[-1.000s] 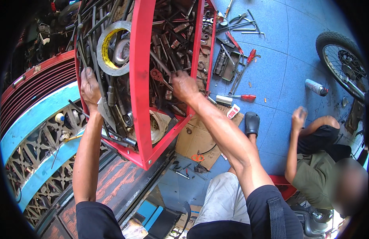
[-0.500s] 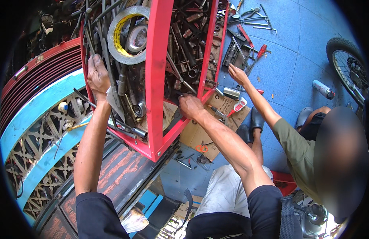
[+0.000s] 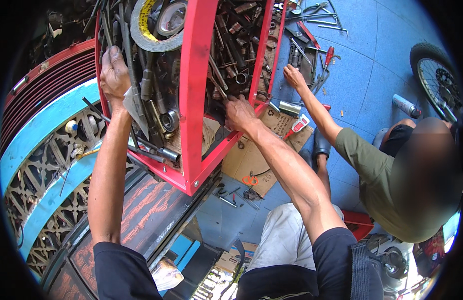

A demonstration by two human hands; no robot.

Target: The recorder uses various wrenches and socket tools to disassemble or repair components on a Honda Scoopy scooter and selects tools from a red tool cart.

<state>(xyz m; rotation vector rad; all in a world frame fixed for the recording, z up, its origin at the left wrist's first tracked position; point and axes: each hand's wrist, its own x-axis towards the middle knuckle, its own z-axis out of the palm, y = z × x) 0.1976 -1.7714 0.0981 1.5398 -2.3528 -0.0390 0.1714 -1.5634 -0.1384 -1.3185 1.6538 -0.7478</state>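
Both of my hands are on a red metal tool box [image 3: 191, 95] packed with tools. My left hand [image 3: 114, 75] is closed round its left side, beside several long dark bars. My right hand [image 3: 240, 114] grips the near right rim, with its fingertips partly hidden inside by a long wrench handle [image 3: 217, 75]. A roll of grey tape [image 3: 164, 45] with a yellow core lies on the tools in the left compartment, circling a smaller clear tape roll [image 3: 172, 19]. Sockets and ratchets [image 3: 236, 50] fill the right compartment.
A co-worker's hand [image 3: 294, 76] reaches toward a dark tool case [image 3: 302, 62] on the blue floor [image 3: 361, 90]. Nearby lie a screwdriver [image 3: 330, 54], cardboard [image 3: 264, 170], a small white bottle [image 3: 300, 122], a spray can [image 3: 405, 106] and a wheel [image 3: 439, 80]. Blue latticework [image 3: 51, 165] stands at left.
The tool box and my two hands have moved slightly up and left in view, with my grip kept. The floor things have shifted up a little too.
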